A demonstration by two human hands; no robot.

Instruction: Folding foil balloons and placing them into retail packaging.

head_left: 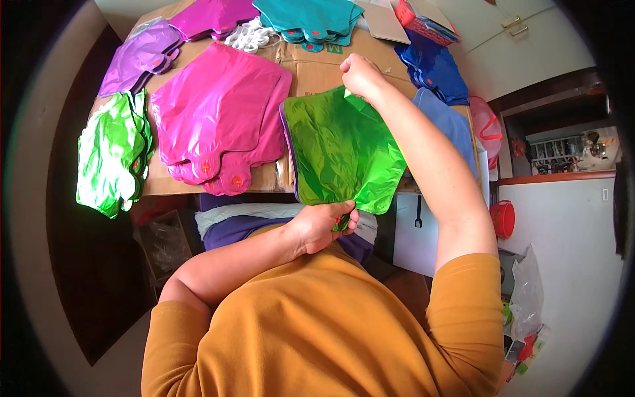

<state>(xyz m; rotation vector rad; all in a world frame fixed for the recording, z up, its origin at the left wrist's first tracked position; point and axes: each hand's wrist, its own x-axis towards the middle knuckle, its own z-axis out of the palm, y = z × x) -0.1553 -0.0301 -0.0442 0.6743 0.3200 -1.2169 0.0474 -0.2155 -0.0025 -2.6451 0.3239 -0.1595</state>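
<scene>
The person's left hand (327, 225) pinches the narrow neck of a shiny green foil balloon, flat and uninflated (340, 152), near the body. The right hand (360, 74), closed into a fist, grips its far edge. Its long axis runs away from the person, neck pointing back at them, over the cardboard-covered table (317, 66). Pink foil balloons (218, 112) lie stacked beside it, blue ones (433, 69) on the right.

The foil bag (340, 149) in the middle is shiny green. Left of it lies a pink pile (218, 112), then a green-and-white pile (112, 155). Far bags (311, 18) are teal.
</scene>
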